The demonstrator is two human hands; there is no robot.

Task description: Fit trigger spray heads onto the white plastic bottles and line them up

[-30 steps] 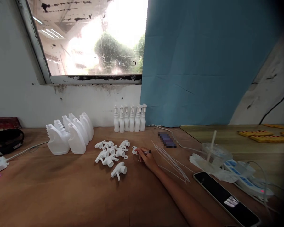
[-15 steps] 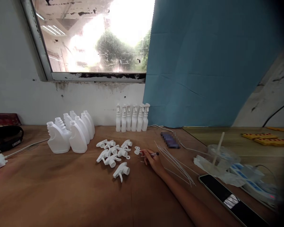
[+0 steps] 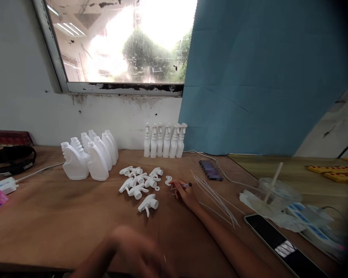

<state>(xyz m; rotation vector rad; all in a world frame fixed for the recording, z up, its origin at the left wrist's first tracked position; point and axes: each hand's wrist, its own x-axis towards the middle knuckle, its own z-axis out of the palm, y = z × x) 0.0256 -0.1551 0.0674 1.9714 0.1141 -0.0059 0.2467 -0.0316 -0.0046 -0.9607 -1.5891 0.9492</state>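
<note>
My right hand rests on the table with its fingers closed around a marker pen, whose dark end sticks out to the right. Just beyond the fingertips lie small white ring-shaped pieces. My left hand is low in the view near the front edge, smeared by motion, so its fingers cannot be made out. Between the hands and the wall, several white trigger spray heads lie in a loose group. One spray head sits apart, nearer to me. Thin white tubes lie right of my right hand.
White bottles without tops stand at the left. Several bottles with spray tops line the wall. A phone, a plastic cup with a straw, a power strip and a blurred-out device occupy the right side.
My left hand has come into view at the bottom, moving fast. My right hand stays beside the ring-shaped pieces with the marker pen. The whole view has shifted slightly.
</note>
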